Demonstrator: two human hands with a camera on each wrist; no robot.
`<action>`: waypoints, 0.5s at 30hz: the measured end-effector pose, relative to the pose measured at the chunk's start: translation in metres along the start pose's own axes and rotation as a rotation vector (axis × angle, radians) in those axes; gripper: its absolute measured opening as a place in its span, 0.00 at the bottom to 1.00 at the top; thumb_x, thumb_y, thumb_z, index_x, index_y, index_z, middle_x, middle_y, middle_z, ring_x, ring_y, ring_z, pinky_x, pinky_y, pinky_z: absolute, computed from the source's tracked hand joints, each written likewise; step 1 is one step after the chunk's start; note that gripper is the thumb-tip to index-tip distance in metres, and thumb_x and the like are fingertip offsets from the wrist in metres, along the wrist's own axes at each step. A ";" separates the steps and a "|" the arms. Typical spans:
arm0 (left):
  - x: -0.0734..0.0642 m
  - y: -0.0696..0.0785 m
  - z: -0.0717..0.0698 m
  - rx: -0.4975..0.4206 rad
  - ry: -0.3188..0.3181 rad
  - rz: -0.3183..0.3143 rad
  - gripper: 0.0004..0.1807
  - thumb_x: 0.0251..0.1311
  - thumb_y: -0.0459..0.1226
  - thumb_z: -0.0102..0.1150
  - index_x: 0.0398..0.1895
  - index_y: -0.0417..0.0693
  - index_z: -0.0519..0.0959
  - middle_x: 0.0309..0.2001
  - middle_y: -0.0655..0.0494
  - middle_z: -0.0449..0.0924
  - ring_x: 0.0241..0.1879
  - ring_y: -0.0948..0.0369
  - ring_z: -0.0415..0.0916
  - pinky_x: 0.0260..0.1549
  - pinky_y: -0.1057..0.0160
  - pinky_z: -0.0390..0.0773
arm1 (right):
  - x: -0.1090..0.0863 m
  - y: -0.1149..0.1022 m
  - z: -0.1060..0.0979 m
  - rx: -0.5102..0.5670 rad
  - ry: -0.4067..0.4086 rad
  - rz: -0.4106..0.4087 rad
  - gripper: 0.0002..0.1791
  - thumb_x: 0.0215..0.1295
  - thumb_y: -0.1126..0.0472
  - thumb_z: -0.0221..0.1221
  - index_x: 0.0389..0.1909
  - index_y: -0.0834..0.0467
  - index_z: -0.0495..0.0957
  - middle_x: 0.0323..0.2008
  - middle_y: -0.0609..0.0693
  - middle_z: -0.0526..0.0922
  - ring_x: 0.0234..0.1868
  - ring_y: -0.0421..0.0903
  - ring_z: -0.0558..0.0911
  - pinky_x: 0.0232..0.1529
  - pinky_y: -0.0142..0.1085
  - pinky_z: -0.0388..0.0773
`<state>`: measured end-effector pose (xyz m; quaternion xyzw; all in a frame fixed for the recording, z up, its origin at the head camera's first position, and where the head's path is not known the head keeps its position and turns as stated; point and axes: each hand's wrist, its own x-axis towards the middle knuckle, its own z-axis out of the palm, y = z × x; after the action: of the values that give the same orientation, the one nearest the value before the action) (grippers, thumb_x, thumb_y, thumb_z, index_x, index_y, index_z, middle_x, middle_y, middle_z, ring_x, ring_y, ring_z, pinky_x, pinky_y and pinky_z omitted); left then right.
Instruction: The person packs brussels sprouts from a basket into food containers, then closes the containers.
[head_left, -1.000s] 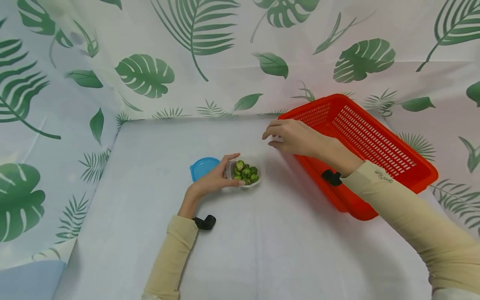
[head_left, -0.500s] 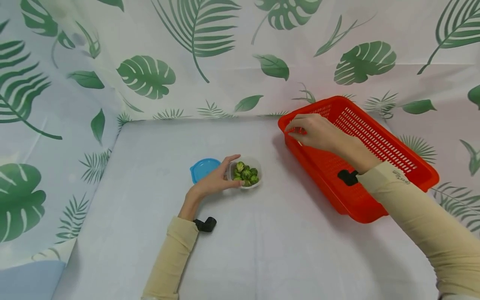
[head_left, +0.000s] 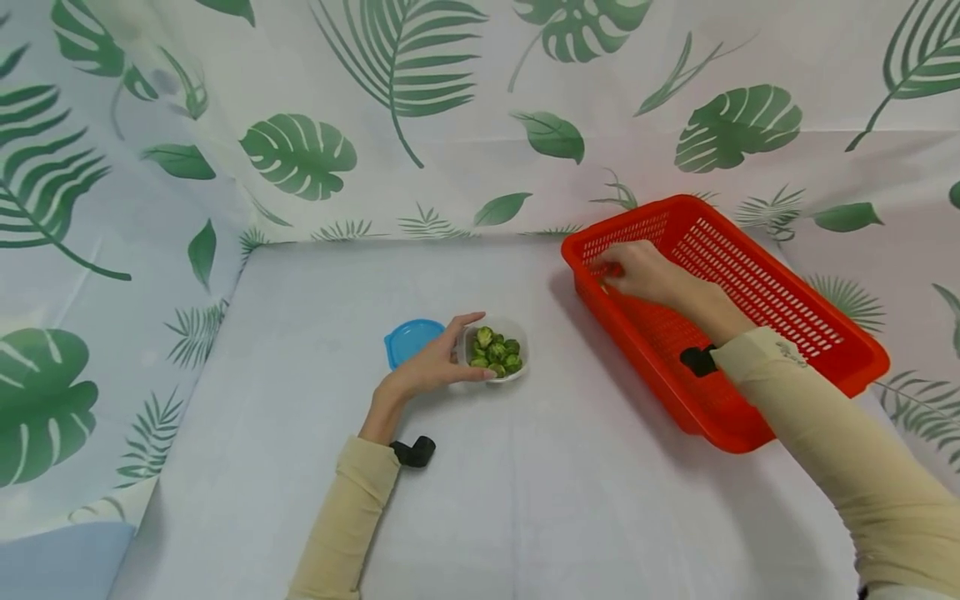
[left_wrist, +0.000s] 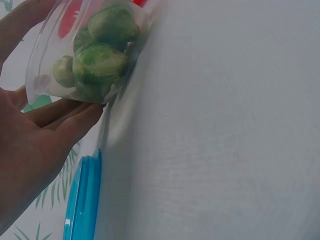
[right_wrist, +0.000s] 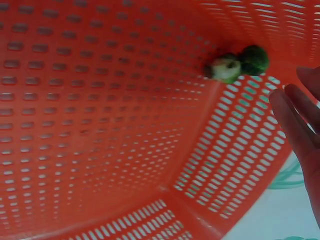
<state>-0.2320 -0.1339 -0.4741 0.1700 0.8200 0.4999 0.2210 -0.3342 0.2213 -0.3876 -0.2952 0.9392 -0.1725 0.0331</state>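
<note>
My left hand (head_left: 427,367) holds a small clear plastic container (head_left: 520,332) around its left side, thumb at the front and fingers behind. Brussels sprouts (head_left: 497,352) fill the container; in the left wrist view several green sprouts (left_wrist: 100,62) show through its wall. My right hand (head_left: 645,271) is inside the far left end of a red perforated basket (head_left: 671,400). The right wrist view shows its fingers (right_wrist: 295,120) loosely bent with nothing between them. Two sprouts, a paler one (right_wrist: 226,69) and a darker one (right_wrist: 254,60), lie close by in the basket's corner.
A blue lid (head_left: 412,342) lies on the white-covered table (head_left: 450,500), just left of the container and partly behind my left hand. Leaf-printed sheets (head_left: 450,167) rise at the back and sides. The basket stands slanted on the right, its rim raised above the table.
My right hand has moved right, from beyond the basket's left rim, then lowered into its far left end. The left hand keeps its hold on the container.
</note>
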 end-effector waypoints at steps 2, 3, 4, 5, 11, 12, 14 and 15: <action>0.000 0.000 0.000 -0.008 0.005 -0.003 0.53 0.59 0.51 0.73 0.83 0.67 0.51 0.80 0.48 0.52 0.65 0.49 0.67 0.58 0.47 0.73 | 0.001 0.006 0.004 0.008 -0.016 0.014 0.16 0.61 0.76 0.61 0.51 0.70 0.85 0.45 0.64 0.88 0.45 0.58 0.83 0.48 0.53 0.82; 0.000 0.000 0.000 -0.013 0.006 -0.003 0.53 0.59 0.51 0.74 0.83 0.67 0.51 0.81 0.48 0.50 0.68 0.49 0.64 0.60 0.46 0.71 | 0.002 0.009 0.006 0.014 -0.025 0.021 0.16 0.62 0.76 0.61 0.51 0.70 0.84 0.45 0.64 0.88 0.45 0.59 0.83 0.49 0.53 0.82; 0.000 0.000 0.000 -0.015 0.006 -0.004 0.53 0.58 0.51 0.74 0.83 0.66 0.51 0.81 0.48 0.50 0.68 0.49 0.64 0.61 0.45 0.71 | 0.002 0.011 0.008 0.018 -0.033 0.028 0.17 0.62 0.75 0.62 0.52 0.70 0.84 0.46 0.64 0.88 0.46 0.59 0.83 0.49 0.53 0.81; 0.000 -0.001 0.000 -0.016 0.006 -0.006 0.53 0.59 0.51 0.74 0.83 0.66 0.51 0.81 0.48 0.51 0.67 0.49 0.65 0.60 0.46 0.71 | 0.003 0.013 0.010 0.021 -0.040 0.032 0.17 0.62 0.75 0.62 0.52 0.70 0.84 0.46 0.64 0.87 0.46 0.59 0.83 0.49 0.53 0.81; 0.000 -0.001 -0.001 -0.007 0.002 -0.014 0.53 0.59 0.53 0.73 0.83 0.67 0.51 0.80 0.48 0.54 0.57 0.50 0.67 0.52 0.51 0.71 | 0.005 0.024 0.020 0.058 -0.079 0.070 0.19 0.65 0.73 0.62 0.56 0.72 0.81 0.49 0.67 0.85 0.47 0.60 0.83 0.53 0.55 0.81; 0.000 -0.001 -0.001 -0.005 0.003 -0.016 0.53 0.58 0.53 0.73 0.83 0.68 0.51 0.80 0.48 0.54 0.57 0.50 0.67 0.53 0.51 0.71 | 0.005 0.026 0.021 0.071 -0.089 0.083 0.19 0.65 0.72 0.61 0.57 0.72 0.80 0.50 0.67 0.85 0.48 0.60 0.83 0.53 0.55 0.81; 0.000 0.000 -0.001 0.005 0.006 -0.016 0.53 0.58 0.54 0.73 0.83 0.69 0.51 0.80 0.49 0.54 0.57 0.52 0.67 0.52 0.52 0.71 | 0.005 0.028 0.024 0.100 -0.110 0.114 0.21 0.67 0.71 0.61 0.60 0.71 0.78 0.51 0.67 0.85 0.49 0.60 0.82 0.54 0.55 0.80; 0.001 0.000 -0.001 0.007 0.006 -0.014 0.53 0.58 0.55 0.73 0.83 0.69 0.51 0.79 0.49 0.56 0.54 0.52 0.68 0.50 0.52 0.71 | 0.005 0.029 0.025 0.113 -0.122 0.129 0.22 0.66 0.71 0.61 0.61 0.71 0.78 0.52 0.66 0.84 0.49 0.60 0.82 0.54 0.55 0.80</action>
<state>-0.2330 -0.1341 -0.4742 0.1635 0.8236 0.4959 0.2216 -0.3501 0.2333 -0.4206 -0.2419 0.9412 -0.2044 0.1176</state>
